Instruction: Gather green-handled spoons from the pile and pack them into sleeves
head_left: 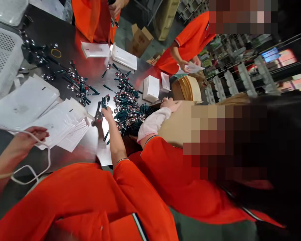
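My right hand [107, 113] is closed around a few spoons [105, 100] with dark green handles, held above the steel table [87, 147]. Just beyond it lies a big heap of similar green-handled spoons [127, 103], and a smaller pile [79, 85] sits to its left. My left hand [31, 139] has its fingers stretched out, at the near edge of white plastic bags [61, 124] stacked on the table. Whether the fingertips touch the bags I cannot tell. A white cord [49, 157] loops past this hand.
A white perforated basket [5, 50] stands at the far left. White packets [124, 57] and a small white stack [151, 87] lie across the table. Beside me on the right, a co-worker's arm [153, 124] reaches over a cardboard box [178, 124]. Other people stand opposite.
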Motion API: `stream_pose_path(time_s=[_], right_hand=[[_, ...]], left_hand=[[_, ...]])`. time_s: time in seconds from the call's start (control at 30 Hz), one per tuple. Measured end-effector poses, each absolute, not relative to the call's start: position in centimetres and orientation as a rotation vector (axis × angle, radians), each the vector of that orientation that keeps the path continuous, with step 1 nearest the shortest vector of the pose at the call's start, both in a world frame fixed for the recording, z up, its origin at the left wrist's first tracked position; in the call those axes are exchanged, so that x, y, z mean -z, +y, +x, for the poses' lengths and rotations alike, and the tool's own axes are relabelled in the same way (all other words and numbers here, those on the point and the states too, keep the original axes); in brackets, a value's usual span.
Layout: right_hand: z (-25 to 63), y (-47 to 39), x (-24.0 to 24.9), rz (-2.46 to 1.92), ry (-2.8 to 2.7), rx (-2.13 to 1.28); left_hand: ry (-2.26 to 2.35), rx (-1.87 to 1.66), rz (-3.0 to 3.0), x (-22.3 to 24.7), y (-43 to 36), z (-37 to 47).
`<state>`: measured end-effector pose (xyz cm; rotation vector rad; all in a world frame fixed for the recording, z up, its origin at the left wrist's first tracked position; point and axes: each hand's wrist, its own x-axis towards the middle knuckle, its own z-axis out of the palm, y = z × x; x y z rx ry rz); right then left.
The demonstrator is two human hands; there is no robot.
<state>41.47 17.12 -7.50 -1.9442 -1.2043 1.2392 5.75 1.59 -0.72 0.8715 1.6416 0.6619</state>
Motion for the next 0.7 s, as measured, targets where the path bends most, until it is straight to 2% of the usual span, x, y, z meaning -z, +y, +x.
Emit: stream_pose_path(time_s=[0.13,0.27,0.4,0.53,0.6,0.7], right_hand=[[40.8,11.4,4.6,-1.488,-0.972,-1.611],[38.6,6.0,2.3,-1.165,-1.036,-1.752],[36.2,2.6,0.9,-1.03,-1.072,-1.804],[34.5,1.2,0.2,-1.089,-0.955,-1.889],[34.0,1.0,-0.2,-1.126,-0.871,-1.907],[33.5,0.9,-0.8,-1.192,-0.799,-1.915]], left_hand=[[1.493,-0.764,0.918,-1.8,4.6,8.3],[1.297,-0.896,1.003,-2.6,6.3,12.1],[1.193,-1.099,1.048,-1.9,5.8,14.8],[1.249,-1.259,1.607,-1.3,3.6,14.4],[1.092,-1.151,1.947,-1.4,2.3,13.4],[0.822,-0.801,2.172,-2.0,0.9,12.4]])
